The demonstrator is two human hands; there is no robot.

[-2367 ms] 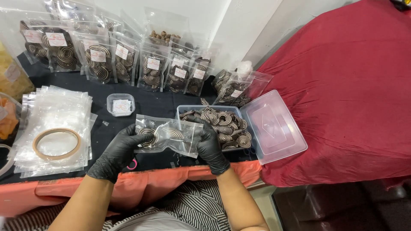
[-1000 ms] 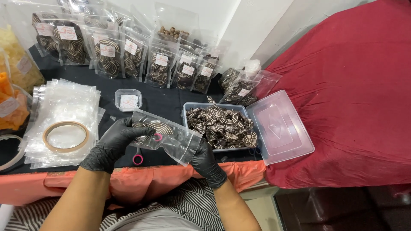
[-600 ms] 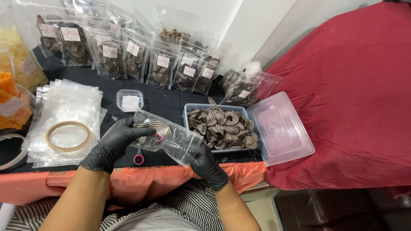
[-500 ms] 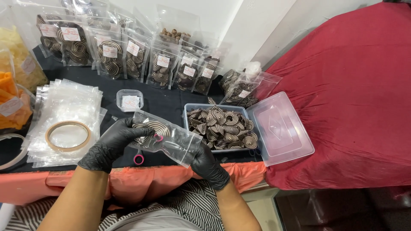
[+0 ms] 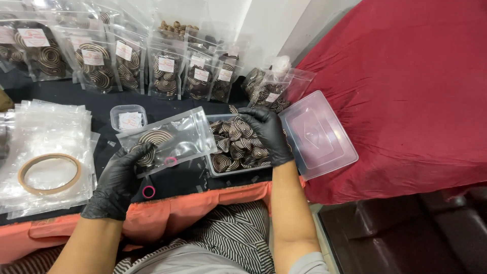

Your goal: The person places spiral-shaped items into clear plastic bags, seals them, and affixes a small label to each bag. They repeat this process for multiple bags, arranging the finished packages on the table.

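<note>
Clear zip pouch point(image 5: 170, 138) now pinched only by left hand point(image 5: 117, 178); right hand point(image 5: 268, 133) has left it, fingers curled over swirl cookies in clear plastic tub point(image 5: 231, 170).

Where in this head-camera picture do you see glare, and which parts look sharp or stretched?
Head view: glare streaks the clear bag in the left hand and the stack of empty bags; the right hand over the tub of spiral biscuits is sharp; the lighting is even, with soft shadows; the wide lens stretches the red cloth at the edge.

Your single head-worn camera looked steeply down, close over the black-clothed packing table point(image 5: 167, 104) before you.
</note>
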